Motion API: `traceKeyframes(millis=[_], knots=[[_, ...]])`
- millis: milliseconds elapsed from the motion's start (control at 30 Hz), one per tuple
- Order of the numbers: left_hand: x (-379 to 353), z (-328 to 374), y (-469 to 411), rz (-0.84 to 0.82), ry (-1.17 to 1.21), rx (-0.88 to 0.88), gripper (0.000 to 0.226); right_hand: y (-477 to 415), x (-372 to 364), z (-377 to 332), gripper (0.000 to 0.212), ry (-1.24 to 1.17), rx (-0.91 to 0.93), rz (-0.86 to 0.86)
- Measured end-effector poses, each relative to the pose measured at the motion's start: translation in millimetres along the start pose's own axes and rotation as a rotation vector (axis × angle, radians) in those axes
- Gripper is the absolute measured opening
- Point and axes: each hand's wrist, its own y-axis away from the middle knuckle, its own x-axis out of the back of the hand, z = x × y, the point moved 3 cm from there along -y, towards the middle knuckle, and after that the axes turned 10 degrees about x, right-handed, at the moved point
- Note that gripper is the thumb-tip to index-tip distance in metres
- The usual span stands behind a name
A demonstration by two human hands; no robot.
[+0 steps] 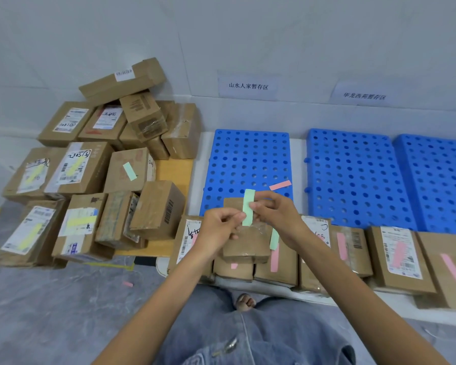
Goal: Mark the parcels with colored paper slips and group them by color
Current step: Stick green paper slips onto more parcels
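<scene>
Your left hand (219,226) and right hand (278,216) each hold a pinching grip on one green slip (248,206). The slip stands upright just above a small parcel (244,245), which rests on the pink-marked parcels (398,256) in front of the blue pallet (248,159).
</scene>
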Motion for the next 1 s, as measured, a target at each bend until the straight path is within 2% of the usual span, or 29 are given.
traceKeyframes(millis=[100,200,433,667,767,933,1000], knots=[[10,7,5,0.016,0.084,-0.008,0.010,14,-8,-8,0.029,-0.045,-0.056,-0.091],[19,16,11,0.053,0.192,0.007,0.010,28,-14,-21,0.013,0.012,0.038,-0.150],[25,40,32,0.032,0.177,-0.100,0.014,42,-24,-56,0.001,-0.032,0.169,-0.109],[25,62,51,0.082,0.138,-0.251,0.006,50,-25,-75,0.007,-0.062,0.234,-0.072],[22,66,56,0.151,0.060,-0.333,0.013,49,-26,-77,0.010,-0.064,0.230,-0.075],[19,71,60,0.153,0.213,-0.323,0.011,53,-29,-85,0.008,-0.117,0.266,-0.073],[22,73,62,0.160,0.231,-0.330,0.012,56,-29,-90,0.013,-0.116,0.283,-0.042]])
